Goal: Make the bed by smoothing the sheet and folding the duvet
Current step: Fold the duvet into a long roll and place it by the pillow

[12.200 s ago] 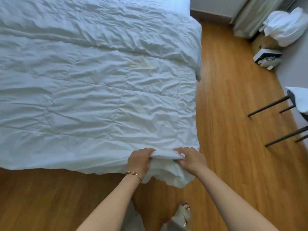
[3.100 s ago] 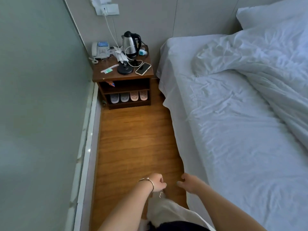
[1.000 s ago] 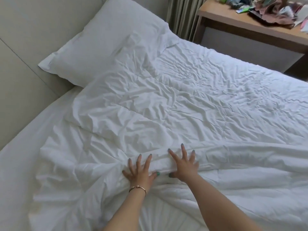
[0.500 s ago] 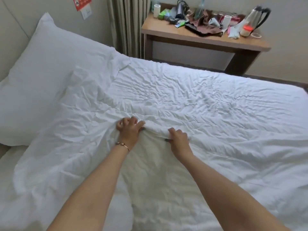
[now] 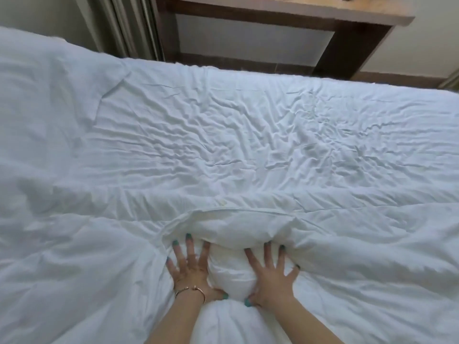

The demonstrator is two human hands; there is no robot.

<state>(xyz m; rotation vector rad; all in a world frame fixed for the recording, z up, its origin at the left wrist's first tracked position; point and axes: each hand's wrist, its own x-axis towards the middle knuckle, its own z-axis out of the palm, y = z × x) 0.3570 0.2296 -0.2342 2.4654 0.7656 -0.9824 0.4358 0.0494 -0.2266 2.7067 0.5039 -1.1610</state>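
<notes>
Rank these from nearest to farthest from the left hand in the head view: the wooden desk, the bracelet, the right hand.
1. The bracelet, on the left hand's own wrist.
2. The right hand, just beside it, flat on the duvet.
3. The wooden desk, beyond the bed's far edge.

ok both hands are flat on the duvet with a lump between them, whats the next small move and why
Probably sweep both palms outward and away. The left hand and right hand lie open, fingers spread, either side of a puffed ridge in the duvet, and creases fan out from it, so pushing the bulk apart should flatten it.
</notes>
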